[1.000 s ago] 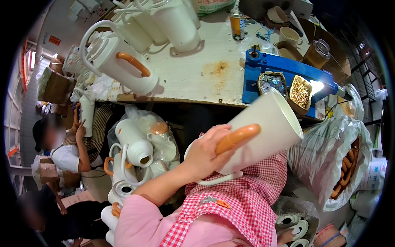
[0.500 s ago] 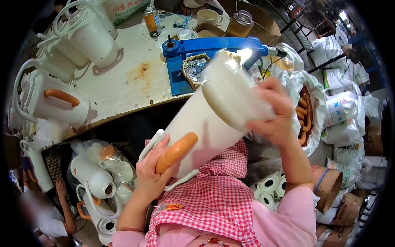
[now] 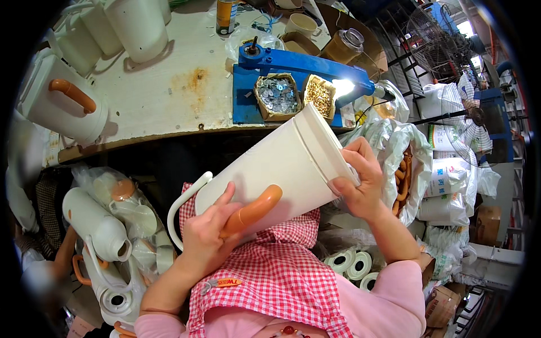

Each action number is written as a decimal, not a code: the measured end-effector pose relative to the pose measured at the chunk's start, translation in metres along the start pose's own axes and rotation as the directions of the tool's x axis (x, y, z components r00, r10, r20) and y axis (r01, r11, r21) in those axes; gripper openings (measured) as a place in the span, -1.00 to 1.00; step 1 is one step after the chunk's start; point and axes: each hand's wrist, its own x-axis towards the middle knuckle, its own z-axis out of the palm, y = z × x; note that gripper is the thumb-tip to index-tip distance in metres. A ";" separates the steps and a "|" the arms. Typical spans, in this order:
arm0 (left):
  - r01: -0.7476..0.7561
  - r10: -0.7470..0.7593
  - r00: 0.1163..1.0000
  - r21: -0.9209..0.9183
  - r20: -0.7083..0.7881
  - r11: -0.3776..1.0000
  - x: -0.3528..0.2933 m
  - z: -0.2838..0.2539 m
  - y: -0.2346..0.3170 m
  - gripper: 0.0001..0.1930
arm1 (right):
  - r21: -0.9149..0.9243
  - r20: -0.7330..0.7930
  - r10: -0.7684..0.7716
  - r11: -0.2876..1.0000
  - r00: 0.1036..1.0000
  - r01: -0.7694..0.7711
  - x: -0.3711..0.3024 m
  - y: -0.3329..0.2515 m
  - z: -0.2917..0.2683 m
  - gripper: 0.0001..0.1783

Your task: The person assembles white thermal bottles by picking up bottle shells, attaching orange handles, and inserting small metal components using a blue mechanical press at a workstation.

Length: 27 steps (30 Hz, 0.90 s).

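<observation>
A white thermos jug [image 3: 253, 163] lies tilted above my lap, its wide collar end [image 3: 321, 146] pointing up to the right. My left hand [image 3: 205, 231] is closed around its orange-brown side handle [image 3: 256, 209], fingers against the body. My right hand [image 3: 363, 177] grips the edge of the collar end, thumb on the near side and fingers over the rim. A curved white bail handle [image 3: 179, 205] sticks out at the jug's left end. What lies inside the collar faces away from me and cannot be seen.
On the bench [image 3: 158, 107] stand several white jugs [image 3: 65, 101]. A blue lever tool [image 3: 310, 62] stands beside a box of silvery discs [image 3: 277, 94] and a box of brass-coloured pieces [image 3: 319, 97]. A sack of brown handles [image 3: 403, 180] is at right; more jugs [image 3: 98, 222] sit lower left.
The jug has swung to a more level tilt. My right hand, blurred at the collar before, now holds the rim steadily. The head view has shifted a little.
</observation>
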 end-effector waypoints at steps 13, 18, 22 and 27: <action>-0.077 0.082 0.995 0.081 -0.053 0.994 -0.003 -0.010 -0.004 -0.42 | 0.235 -0.163 0.454 0.880 0.876 -0.412 0.015 0.084 -0.016 -0.40; -0.086 0.155 0.978 0.408 -0.138 0.909 0.004 -0.110 0.028 -0.42 | 0.724 -0.048 0.642 0.550 0.765 -0.416 -0.002 0.133 0.006 -0.47; -0.144 0.186 0.981 0.846 0.054 0.513 0.028 -0.167 0.066 -0.62 | 0.739 0.044 0.664 0.481 0.747 -0.471 0.006 0.085 0.066 -0.53; -0.157 -0.388 0.917 0.979 0.095 -0.132 0.038 -0.196 -0.014 -0.92 | 0.723 0.204 0.591 0.446 0.781 -0.527 0.010 0.068 0.102 -0.58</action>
